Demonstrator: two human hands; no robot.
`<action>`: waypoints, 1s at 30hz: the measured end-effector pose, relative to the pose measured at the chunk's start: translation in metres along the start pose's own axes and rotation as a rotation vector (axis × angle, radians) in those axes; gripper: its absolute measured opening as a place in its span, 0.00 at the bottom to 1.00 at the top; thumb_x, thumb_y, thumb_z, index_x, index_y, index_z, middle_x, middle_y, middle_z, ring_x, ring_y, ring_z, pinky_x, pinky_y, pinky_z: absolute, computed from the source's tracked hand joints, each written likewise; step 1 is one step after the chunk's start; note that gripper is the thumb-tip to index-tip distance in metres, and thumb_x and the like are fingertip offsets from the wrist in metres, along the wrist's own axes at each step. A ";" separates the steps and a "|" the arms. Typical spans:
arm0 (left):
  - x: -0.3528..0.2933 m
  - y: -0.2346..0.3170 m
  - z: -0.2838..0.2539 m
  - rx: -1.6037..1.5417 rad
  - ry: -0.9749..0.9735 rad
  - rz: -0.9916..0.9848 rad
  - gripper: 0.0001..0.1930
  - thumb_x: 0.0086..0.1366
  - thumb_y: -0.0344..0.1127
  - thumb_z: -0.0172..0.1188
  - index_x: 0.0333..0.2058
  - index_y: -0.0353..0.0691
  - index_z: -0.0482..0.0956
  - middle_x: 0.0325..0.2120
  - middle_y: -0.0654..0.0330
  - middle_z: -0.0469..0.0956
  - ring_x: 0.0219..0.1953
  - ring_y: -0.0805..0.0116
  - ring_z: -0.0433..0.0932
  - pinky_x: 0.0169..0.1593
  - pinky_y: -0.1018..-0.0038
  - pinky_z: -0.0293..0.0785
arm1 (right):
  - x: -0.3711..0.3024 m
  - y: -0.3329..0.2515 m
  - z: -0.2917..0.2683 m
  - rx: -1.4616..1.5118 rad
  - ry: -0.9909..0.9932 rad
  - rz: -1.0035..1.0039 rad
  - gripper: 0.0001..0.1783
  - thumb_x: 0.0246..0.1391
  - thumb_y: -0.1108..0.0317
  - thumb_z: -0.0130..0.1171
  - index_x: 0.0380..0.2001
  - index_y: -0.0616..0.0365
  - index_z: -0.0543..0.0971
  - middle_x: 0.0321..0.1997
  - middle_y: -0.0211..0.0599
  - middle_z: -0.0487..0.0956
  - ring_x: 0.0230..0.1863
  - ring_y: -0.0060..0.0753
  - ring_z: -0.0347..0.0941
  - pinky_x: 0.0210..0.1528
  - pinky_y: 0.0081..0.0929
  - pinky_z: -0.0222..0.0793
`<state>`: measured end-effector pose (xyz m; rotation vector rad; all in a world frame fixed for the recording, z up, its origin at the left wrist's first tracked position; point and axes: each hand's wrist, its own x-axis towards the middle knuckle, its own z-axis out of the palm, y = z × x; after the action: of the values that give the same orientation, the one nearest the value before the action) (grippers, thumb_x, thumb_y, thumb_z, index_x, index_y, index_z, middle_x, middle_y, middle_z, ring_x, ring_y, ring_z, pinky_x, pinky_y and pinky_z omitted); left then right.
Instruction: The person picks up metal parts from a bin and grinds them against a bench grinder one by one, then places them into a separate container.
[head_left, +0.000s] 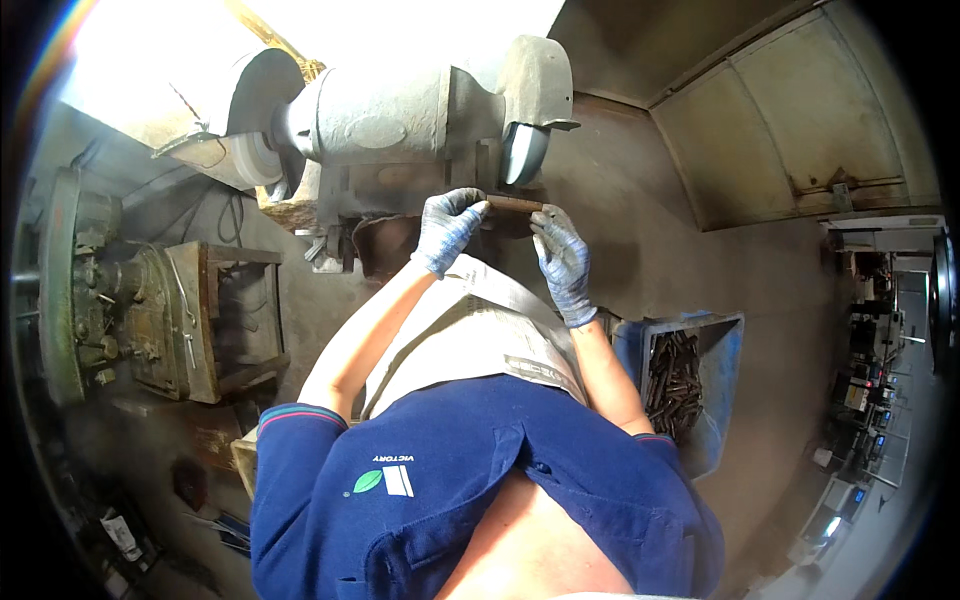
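Between my two gloved hands I hold a short brown metal rod (515,204), roughly level. My left hand (446,230) pinches its left end, and the fingers of my right hand (564,262) close on its right end. Both gloves are blue and grey. Just beyond the rod stands a grey bench grinder (385,112). Its right wheel (524,153) sits above the rod, under a metal guard, and looks apart from it. The left wheel (254,160) is farther off to the left.
At my right side a blue plastic crate (716,400) holds many short dark metal rods (674,385). A greasy machine (150,310) with a metal frame stands on the left. A light apron (470,340) covers my lap. Metal panels (800,120) rise at the far right.
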<state>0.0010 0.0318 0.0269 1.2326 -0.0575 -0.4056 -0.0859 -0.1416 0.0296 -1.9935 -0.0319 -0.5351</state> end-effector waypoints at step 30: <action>0.043 -0.047 0.009 -0.109 0.221 -0.098 0.03 0.60 0.26 0.57 0.31 0.33 0.78 0.24 0.60 0.78 0.23 0.74 0.76 0.26 0.80 0.74 | 0.026 0.056 0.016 0.115 0.000 0.155 0.11 0.48 0.79 0.60 0.38 0.65 0.79 0.39 0.36 0.79 0.44 0.26 0.74 0.48 0.21 0.69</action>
<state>0.0259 -0.0032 -0.0215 1.1682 0.2119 -0.3505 -0.0429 -0.1593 -0.0137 -1.8652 0.0896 -0.4235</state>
